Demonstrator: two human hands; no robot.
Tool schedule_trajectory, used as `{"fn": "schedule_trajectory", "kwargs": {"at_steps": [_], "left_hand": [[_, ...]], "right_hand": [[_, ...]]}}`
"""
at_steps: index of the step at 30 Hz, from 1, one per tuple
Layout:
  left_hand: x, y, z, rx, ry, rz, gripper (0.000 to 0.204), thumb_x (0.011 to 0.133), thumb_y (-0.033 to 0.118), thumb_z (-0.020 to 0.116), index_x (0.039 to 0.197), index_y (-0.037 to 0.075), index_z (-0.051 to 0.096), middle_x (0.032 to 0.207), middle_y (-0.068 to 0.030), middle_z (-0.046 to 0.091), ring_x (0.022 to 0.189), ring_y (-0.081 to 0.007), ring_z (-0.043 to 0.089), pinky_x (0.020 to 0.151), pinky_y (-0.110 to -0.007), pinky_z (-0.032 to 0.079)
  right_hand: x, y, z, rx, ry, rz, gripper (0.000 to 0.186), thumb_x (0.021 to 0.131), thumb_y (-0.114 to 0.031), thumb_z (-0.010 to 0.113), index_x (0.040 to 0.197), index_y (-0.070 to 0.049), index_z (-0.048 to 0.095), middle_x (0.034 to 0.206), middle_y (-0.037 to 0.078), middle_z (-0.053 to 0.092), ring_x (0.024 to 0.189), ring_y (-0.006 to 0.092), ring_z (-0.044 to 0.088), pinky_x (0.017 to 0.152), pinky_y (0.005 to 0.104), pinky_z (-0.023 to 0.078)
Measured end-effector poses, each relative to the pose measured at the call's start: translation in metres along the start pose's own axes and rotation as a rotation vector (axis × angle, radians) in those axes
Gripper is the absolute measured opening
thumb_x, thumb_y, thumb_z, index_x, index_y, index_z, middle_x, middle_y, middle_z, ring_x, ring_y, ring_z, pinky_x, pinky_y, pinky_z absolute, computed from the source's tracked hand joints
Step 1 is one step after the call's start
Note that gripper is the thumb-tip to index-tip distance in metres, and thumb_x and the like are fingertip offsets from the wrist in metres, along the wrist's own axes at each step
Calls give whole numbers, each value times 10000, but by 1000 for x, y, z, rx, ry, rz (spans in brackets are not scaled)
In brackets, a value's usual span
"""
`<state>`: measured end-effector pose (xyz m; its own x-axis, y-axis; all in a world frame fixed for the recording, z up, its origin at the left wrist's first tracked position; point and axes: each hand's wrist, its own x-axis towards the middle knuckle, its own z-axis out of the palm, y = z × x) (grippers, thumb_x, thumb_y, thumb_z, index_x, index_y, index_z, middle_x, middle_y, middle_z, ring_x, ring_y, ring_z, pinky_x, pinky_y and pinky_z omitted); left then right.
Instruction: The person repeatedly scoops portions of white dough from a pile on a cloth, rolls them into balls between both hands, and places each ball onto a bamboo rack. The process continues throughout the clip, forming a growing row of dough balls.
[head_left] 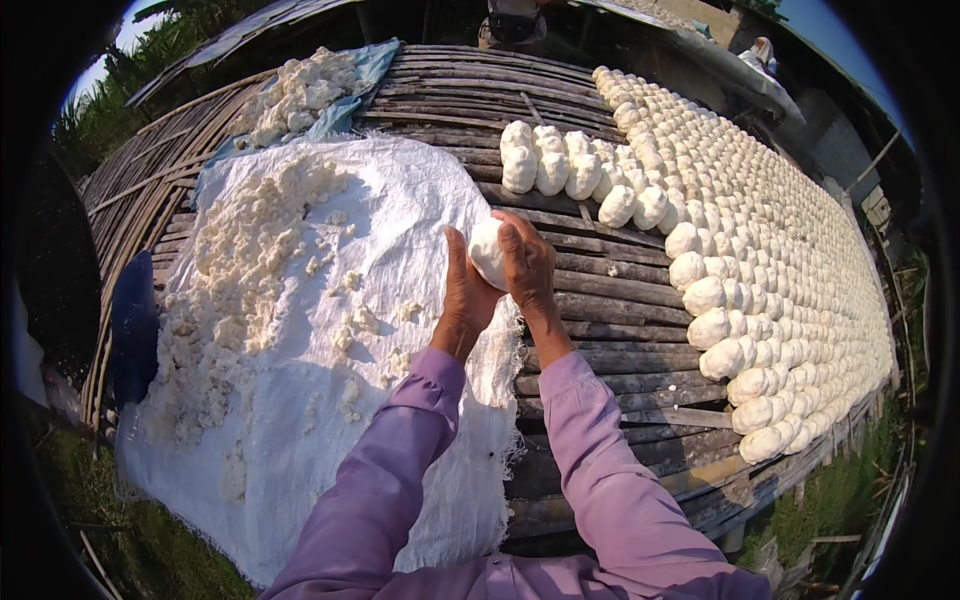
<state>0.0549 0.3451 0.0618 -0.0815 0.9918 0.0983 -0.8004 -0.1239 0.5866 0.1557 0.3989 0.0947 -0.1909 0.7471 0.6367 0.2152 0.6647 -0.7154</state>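
Between my two palms is a smooth white ball of dough-like material [487, 252], held above the right edge of a white woven sheet [430, 190]. My left hand [466, 300] cups it from the left and below, thumb up. My right hand [527, 265] wraps its right side, with the fingers partly hidden. Left of my hands, a heap of crumbly off-white material [235, 270] lies on the sheet, with loose crumbs [365, 320] scattered nearer to me. To the right, many similar shaped white lumps [780, 270] stand in close rows.
A platform of bamboo slats [610, 290] lies under everything. Short rows of lumps [550, 165] stand beyond my hands. A second crumbly heap [300, 95] rests on a blue sheet [375, 65] at the far left. One person [512, 25] is at the far edge. Grass [850, 500] borders the platform.
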Motion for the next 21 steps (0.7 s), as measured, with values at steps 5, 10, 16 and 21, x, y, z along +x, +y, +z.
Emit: {"fn": "schedule_trajectory", "kwargs": {"at_steps": [5,10,16,21], "left_hand": [[23,-15,-10,38,73,-147,1094,851,909,381,1510,36,408,1368,-130,603,1248,-265,606,1059,-454,472],[63,-43,3,106,-3,-83,1021,897,864,372,1481,30,447,1434,-155,555,1335,-260,533,1146,-425,394],[75,-22,2,164,67,-93,1139,884,849,433,1645,93,50,1686,-266,-27,1566,-424,-17,1221,-624,21],[42,33,-42,357,119,-29,963,974,717,446,1625,61,174,1672,-277,111,1559,-429,81,1224,-600,108]], "right_hand": [[-1,50,-4,307,55,203,820,929,-702,579,1405,-36,532,1317,187,598,1214,301,593,1037,421,474],[8,80,-45,158,-56,244,1112,741,-507,897,1557,-68,281,1417,200,476,1310,309,494,1124,424,399],[62,151,-95,487,198,563,950,770,-372,879,1524,-196,330,1396,191,469,1137,350,630,657,475,656],[99,240,-91,-92,342,391,907,780,-414,853,1508,-151,380,1379,237,462,1218,417,543,956,499,504]]}}
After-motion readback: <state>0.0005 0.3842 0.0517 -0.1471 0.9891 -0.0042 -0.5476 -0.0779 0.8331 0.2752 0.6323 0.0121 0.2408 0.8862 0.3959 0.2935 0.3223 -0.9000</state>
